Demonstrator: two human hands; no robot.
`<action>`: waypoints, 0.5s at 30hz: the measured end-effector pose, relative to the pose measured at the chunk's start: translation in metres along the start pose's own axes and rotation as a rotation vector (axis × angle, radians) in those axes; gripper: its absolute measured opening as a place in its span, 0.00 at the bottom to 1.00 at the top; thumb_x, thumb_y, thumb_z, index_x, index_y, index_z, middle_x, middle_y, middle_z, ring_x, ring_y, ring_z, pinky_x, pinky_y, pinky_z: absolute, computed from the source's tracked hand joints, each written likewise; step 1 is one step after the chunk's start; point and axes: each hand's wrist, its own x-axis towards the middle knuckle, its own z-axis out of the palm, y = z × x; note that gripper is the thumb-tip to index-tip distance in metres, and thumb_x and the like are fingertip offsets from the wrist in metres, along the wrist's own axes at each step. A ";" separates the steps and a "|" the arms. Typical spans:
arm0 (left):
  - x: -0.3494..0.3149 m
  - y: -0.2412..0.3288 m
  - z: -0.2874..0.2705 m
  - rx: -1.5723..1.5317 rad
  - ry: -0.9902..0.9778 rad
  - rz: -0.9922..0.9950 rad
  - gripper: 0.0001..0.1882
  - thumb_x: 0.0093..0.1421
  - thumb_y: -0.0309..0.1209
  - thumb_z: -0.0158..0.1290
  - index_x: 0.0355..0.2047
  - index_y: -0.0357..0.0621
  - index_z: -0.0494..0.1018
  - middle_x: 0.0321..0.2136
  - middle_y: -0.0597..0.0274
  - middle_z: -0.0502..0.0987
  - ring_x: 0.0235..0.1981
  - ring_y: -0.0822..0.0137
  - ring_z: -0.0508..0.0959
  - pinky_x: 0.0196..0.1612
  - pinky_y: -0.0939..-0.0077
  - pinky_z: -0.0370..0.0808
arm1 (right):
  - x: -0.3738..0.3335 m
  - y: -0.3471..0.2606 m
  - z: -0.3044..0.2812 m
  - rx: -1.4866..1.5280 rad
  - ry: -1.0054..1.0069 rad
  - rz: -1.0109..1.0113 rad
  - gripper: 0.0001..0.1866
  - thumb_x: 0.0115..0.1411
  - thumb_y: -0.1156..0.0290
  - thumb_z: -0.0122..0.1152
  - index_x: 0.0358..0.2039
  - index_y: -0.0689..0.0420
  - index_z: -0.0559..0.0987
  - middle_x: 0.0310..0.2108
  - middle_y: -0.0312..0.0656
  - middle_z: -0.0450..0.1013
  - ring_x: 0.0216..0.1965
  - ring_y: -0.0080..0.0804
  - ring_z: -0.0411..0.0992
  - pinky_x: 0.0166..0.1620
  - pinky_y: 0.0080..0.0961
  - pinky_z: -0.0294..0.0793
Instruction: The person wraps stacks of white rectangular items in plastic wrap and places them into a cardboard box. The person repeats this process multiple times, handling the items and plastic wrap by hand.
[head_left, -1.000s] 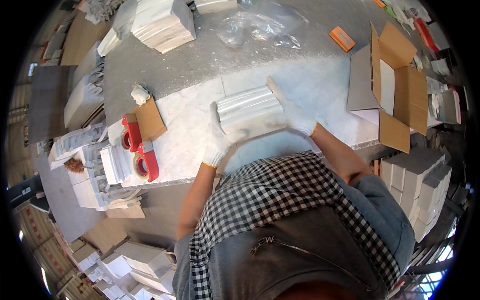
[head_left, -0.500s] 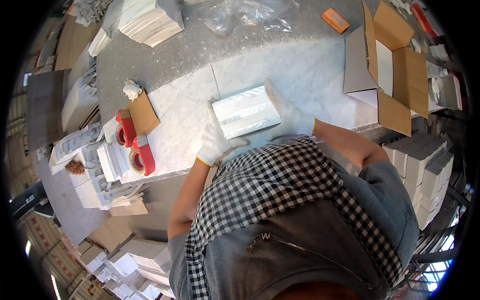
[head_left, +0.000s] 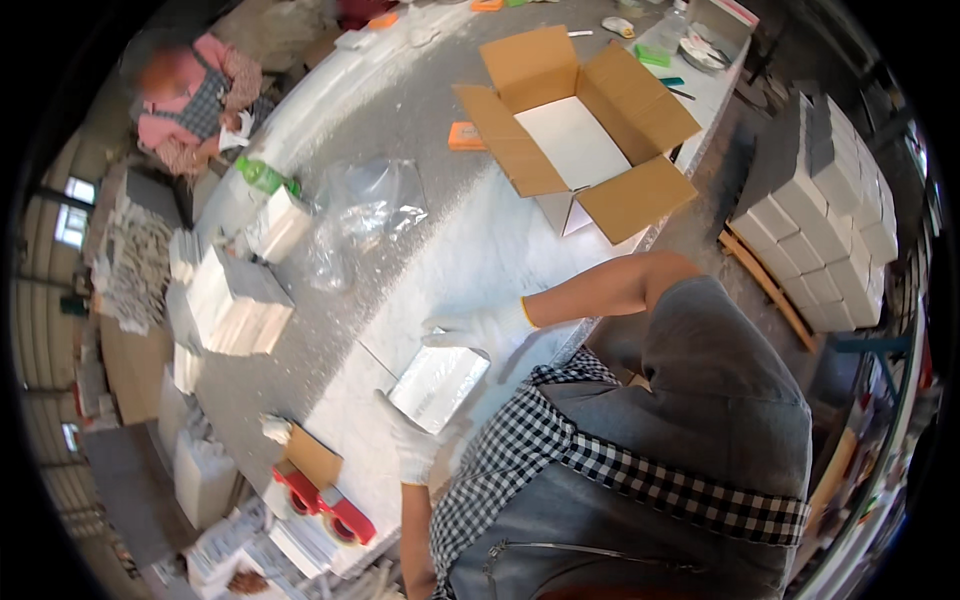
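The block (head_left: 436, 388), a shiny, film-covered piece, is held between the two gloved hands over the pale slab (head_left: 450, 265), just in front of the checked apron (head_left: 510, 425). Whether it touches the slab is hard to tell.

The left hand (head_left: 412, 438) comes up from the lower edge, its forearm almost upright in view and the wrist near straight. Its fingers lie along the block's left edge, and the thumb side turns in toward the near corner; this grip is closed on the block's lower left end.

The right hand (head_left: 490, 330) reaches in from the right. That elbow is bent and stands out from the body, the forearm sloping gently down leftward to the cuff. The palm faces down and inward, with the fingers stretched left across the block's far end; this grip also has hold of the block.

Beyond the right hand, the open box (head_left: 510, 140) stands on the counter (head_left: 330, 330). The red tape dispensers (head_left: 350, 517) lie left of the left forearm, beside a cardboard piece (head_left: 312, 458).
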 end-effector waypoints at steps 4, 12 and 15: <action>-0.006 0.000 -0.005 0.082 -0.026 -0.005 0.80 0.35 0.39 0.79 0.73 0.31 0.29 0.61 0.43 0.69 0.62 0.50 0.73 0.63 0.58 0.71 | -0.001 -0.024 -0.007 0.034 -0.018 0.072 0.71 0.28 0.61 0.80 0.75 0.57 0.53 0.68 0.57 0.55 0.69 0.55 0.58 0.69 0.42 0.63; -0.006 0.031 -0.018 0.208 -0.121 -0.004 0.65 0.33 0.41 0.78 0.67 0.33 0.51 0.53 0.45 0.72 0.57 0.52 0.74 0.57 0.60 0.74 | -0.026 -0.071 0.005 0.048 0.051 0.147 0.65 0.39 0.62 0.78 0.75 0.58 0.51 0.62 0.57 0.62 0.64 0.57 0.63 0.65 0.45 0.66; -0.009 0.049 -0.023 -0.109 -0.241 0.029 0.59 0.33 0.39 0.76 0.63 0.34 0.57 0.52 0.47 0.72 0.56 0.56 0.75 0.57 0.60 0.74 | -0.037 -0.088 0.005 0.243 0.039 0.264 0.65 0.41 0.59 0.80 0.75 0.60 0.52 0.62 0.62 0.62 0.64 0.58 0.64 0.65 0.44 0.66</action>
